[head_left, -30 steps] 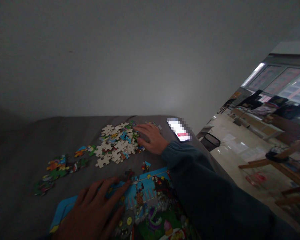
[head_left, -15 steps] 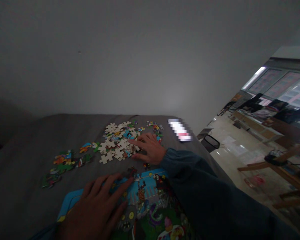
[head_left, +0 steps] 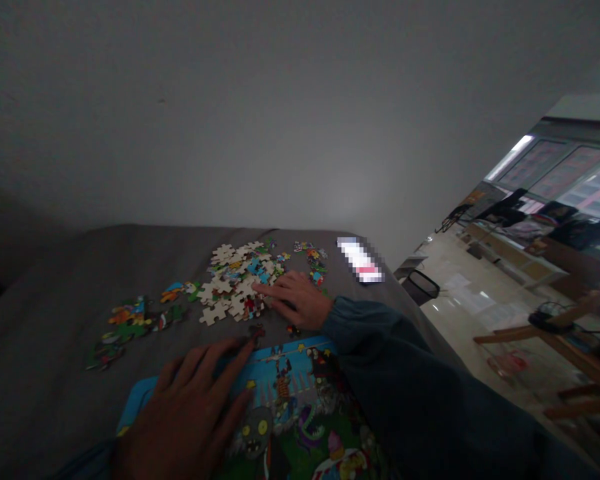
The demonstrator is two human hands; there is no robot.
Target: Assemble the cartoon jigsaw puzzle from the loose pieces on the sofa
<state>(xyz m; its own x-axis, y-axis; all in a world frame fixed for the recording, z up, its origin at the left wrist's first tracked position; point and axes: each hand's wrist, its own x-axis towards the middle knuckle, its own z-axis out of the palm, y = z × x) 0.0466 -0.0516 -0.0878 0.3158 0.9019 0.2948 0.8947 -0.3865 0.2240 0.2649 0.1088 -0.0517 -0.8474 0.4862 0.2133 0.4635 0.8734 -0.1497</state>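
Observation:
A heap of jigsaw pieces point(head_left: 240, 277), many with the pale backs up, lies on the grey cloth. At its near right side is my right hand point(head_left: 300, 300), index finger stretched onto the pieces and thumb apart; I see nothing held in it. My left hand point(head_left: 195, 400) rests with fingers spread over the left part of a colourful cartoon puzzle picture board point(head_left: 290, 393), covering some of it. Just beyond its index fingertip is a dark puzzle piece point(head_left: 257, 331). Another small piece point(head_left: 293, 330) lies between the board and my right wrist.
Partly joined pieces point(head_left: 130, 320) lie on the left of the cloth point(head_left: 55, 300), with a further joined strip point(head_left: 316, 260) right of the heap. A pixelated bright phone-like object point(head_left: 360, 260) sits near the right edge. A wall rises behind; a wooden stool point(head_left: 555, 340) stands on the floor.
My right hand has shifted slightly down, and a reddish piece now shows face up by its fingertips. The left hand has moved a little left along the board.

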